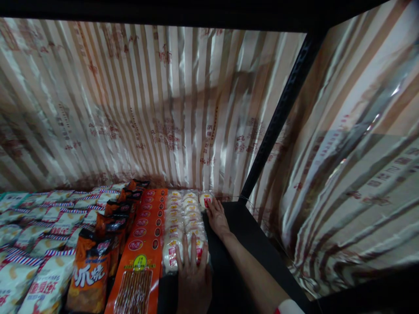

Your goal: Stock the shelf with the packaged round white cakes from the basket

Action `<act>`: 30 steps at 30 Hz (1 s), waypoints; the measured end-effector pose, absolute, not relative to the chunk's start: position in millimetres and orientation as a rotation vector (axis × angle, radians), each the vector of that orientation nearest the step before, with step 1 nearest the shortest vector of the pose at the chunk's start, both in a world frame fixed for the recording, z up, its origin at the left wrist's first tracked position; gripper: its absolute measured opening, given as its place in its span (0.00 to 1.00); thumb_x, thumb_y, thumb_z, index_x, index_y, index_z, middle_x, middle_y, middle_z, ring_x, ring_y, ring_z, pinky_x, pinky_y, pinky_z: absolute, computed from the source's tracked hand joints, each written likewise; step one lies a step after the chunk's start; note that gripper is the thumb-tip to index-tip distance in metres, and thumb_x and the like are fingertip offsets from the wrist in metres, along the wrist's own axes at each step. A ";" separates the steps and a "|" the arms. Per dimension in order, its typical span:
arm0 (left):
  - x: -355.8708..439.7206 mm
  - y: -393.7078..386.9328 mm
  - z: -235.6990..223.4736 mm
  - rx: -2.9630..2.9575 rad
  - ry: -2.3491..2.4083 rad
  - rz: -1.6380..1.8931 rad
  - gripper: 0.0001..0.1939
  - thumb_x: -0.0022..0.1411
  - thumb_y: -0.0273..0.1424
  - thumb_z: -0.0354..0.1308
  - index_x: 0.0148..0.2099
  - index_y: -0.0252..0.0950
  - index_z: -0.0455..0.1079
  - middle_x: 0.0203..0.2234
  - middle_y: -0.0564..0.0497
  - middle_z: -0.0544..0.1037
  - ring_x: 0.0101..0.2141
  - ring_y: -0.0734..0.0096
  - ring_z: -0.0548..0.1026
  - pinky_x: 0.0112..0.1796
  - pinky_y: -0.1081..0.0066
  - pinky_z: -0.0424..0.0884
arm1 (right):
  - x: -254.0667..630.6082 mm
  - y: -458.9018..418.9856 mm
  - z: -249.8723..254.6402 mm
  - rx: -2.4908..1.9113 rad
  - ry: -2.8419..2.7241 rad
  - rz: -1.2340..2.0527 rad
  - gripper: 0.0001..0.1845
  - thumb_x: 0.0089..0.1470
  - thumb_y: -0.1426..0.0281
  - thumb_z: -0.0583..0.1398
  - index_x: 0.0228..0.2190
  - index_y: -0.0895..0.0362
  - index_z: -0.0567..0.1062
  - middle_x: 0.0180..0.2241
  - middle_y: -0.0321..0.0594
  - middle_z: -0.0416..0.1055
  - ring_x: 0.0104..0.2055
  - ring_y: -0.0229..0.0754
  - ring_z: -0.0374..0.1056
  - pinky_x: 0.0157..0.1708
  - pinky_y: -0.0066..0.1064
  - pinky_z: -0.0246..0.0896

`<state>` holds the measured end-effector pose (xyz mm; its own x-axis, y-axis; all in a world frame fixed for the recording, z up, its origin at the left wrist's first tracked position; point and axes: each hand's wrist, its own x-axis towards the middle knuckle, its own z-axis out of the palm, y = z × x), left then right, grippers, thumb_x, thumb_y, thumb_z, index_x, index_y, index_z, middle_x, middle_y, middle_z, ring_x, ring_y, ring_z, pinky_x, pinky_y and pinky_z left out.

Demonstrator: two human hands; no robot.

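Observation:
My left hand [194, 279] lies with fingers stretched out over the front packets of round white snacks in clear wrappers [172, 253]. Farther back, my right hand [217, 217] has its fingers extended and touches a single white snack packet [205, 200] at the rear of the shelf. That packet sits to the right of two neat rows of the same kind. Beside the rows, on their left, is a line of long orange packs [145, 246] with brown sticks showing through the front one.
Orange-and-black snack bags [90, 274] and many white snack bags [49, 279] fill the left of the black shelf [229, 261]. A dark metal post [278, 117] rises at the back right corner. Pleated printed sheeting [163, 96] hangs behind and to the right.

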<state>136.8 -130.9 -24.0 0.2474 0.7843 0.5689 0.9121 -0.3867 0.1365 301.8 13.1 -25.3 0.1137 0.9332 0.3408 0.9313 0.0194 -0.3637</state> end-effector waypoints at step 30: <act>133.4 -139.0 -10.9 -2.298 -1.585 -0.878 0.31 0.58 0.35 0.50 0.63 0.44 0.46 0.61 0.45 0.52 0.60 0.52 0.48 0.56 0.47 0.47 | 284.3 -68.4 -2.9 -1.634 -1.586 0.046 0.21 0.53 0.71 0.48 0.46 0.61 0.71 0.54 0.48 0.61 0.56 0.45 0.58 0.54 0.40 0.57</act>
